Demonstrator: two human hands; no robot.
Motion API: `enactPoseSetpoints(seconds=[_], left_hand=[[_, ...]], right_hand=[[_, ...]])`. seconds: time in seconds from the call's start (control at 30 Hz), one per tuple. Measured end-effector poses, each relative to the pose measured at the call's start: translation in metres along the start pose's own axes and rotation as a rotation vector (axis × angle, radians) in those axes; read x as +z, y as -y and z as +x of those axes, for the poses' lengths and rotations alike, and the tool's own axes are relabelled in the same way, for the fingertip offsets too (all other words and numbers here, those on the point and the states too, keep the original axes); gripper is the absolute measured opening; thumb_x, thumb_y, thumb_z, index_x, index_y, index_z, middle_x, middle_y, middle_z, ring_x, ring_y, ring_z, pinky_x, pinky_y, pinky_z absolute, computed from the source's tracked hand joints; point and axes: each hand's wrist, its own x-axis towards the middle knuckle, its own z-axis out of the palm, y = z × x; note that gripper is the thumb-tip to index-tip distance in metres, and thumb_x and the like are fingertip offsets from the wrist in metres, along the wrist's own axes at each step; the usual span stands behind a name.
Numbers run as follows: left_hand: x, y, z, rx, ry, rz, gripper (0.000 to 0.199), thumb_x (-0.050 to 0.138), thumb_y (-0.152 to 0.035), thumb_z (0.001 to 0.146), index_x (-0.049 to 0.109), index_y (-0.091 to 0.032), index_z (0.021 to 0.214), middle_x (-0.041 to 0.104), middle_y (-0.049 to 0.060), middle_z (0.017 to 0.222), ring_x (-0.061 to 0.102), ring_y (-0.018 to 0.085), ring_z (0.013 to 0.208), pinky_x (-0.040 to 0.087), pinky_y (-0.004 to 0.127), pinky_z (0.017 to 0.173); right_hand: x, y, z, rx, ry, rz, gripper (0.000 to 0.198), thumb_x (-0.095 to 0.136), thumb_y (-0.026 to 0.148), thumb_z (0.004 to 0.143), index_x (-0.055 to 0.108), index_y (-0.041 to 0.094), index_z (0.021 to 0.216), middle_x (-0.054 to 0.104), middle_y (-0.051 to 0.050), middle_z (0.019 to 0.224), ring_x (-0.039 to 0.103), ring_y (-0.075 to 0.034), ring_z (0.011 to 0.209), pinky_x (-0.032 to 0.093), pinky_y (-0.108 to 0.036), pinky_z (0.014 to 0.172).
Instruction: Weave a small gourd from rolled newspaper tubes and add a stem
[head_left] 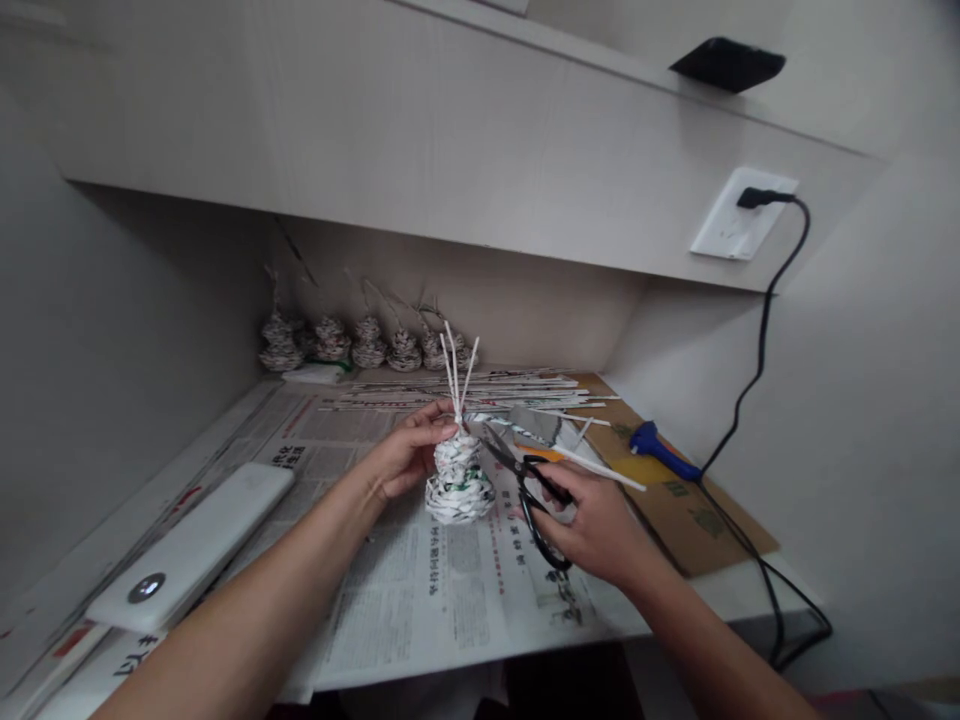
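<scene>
My left hand [411, 450] grips the neck of a woven paper gourd [459, 485], which is upright over the newspaper. Several thin paper sticks rise from its top, and one longer patterned paper strip [540, 437] runs off to the right. In my right hand [600, 515] is a pair of black-handled scissors [525, 470], my fingers through the handles. The blades are parted and point up-left at the gourd's neck, close to where the strip leaves it. Whether they touch the strip I cannot tell.
Several finished-looking woven gourds [369, 345] line the back wall. Paper sticks [480, 392] lie before them. A white power bank [195, 545] rests at left on the newspaper [397, 600]. At right, a blue glue gun [664, 450] with a black cord lies on cardboard [720, 520].
</scene>
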Motion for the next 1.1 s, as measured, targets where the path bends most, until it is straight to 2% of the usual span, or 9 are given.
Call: enactPoseSetpoints(seconds=[0.1,0.27,0.4,0.53,0.8,0.97,1.1], left_hand=[[0.002,0.0,-0.002,-0.065,0.031,-0.012,0.031,0.073,-0.014,0.067,0.064,-0.017,0.097,0.068,0.005,0.078,0.065,0.016,0.061,0.056,0.029,0.062],[0.005,0.002,-0.005,-0.176,0.058,-0.017,0.032,0.069,-0.015,0.069,0.063,-0.015,0.101,0.068,0.007,0.081,0.064,0.019,0.058,0.057,0.035,0.055],[0.003,0.003,-0.006,-0.228,0.144,-0.003,0.031,0.066,-0.017,0.073,0.064,-0.016,0.103,0.065,0.006,0.075,0.06,0.017,0.055,0.057,0.034,0.052],[0.001,0.005,-0.005,-0.267,0.168,0.033,0.031,0.065,-0.02,0.071,0.065,-0.017,0.102,0.065,0.008,0.076,0.06,0.019,0.057,0.055,0.033,0.05],[0.006,0.005,-0.008,-0.307,0.124,0.029,0.032,0.066,-0.02,0.067,0.066,-0.016,0.099,0.063,0.009,0.073,0.058,0.019,0.053,0.052,0.033,0.045],[0.005,0.009,-0.008,-0.308,0.194,-0.002,0.032,0.065,-0.024,0.07,0.061,-0.021,0.102,0.061,0.005,0.071,0.057,0.017,0.047,0.051,0.032,0.045],[0.003,0.011,-0.008,-0.3,0.211,-0.018,0.031,0.065,-0.024,0.07,0.06,-0.02,0.1,0.061,0.005,0.07,0.057,0.017,0.045,0.05,0.032,0.044]], right_hand=[[0.001,-0.009,0.0,-0.061,-0.039,-0.093,0.028,0.062,0.031,0.079,0.063,0.022,0.105,0.067,-0.005,0.09,0.061,-0.019,0.081,0.048,-0.03,0.076],[0.008,-0.026,-0.001,-0.149,-0.13,-0.271,0.035,0.061,0.038,0.081,0.061,0.02,0.112,0.067,-0.009,0.103,0.062,-0.025,0.097,0.049,-0.037,0.086],[0.006,-0.033,0.001,-0.197,-0.14,-0.355,0.037,0.061,0.039,0.084,0.06,0.018,0.114,0.066,-0.011,0.103,0.061,-0.024,0.095,0.05,-0.036,0.083],[0.001,-0.033,0.004,-0.245,-0.116,-0.436,0.036,0.059,0.041,0.087,0.06,0.017,0.114,0.067,-0.011,0.098,0.061,-0.024,0.092,0.049,-0.036,0.08],[0.002,-0.043,0.008,-0.235,-0.035,-0.408,0.038,0.059,0.041,0.087,0.058,0.022,0.12,0.067,-0.009,0.1,0.061,-0.026,0.093,0.048,-0.037,0.081],[0.008,-0.047,0.01,-0.279,-0.041,-0.357,0.037,0.059,0.04,0.088,0.058,0.018,0.118,0.066,-0.009,0.1,0.061,-0.023,0.093,0.048,-0.034,0.082],[0.012,-0.044,0.011,-0.244,-0.025,-0.294,0.032,0.059,0.039,0.088,0.06,0.02,0.113,0.067,-0.008,0.098,0.062,-0.021,0.089,0.049,-0.032,0.078]])
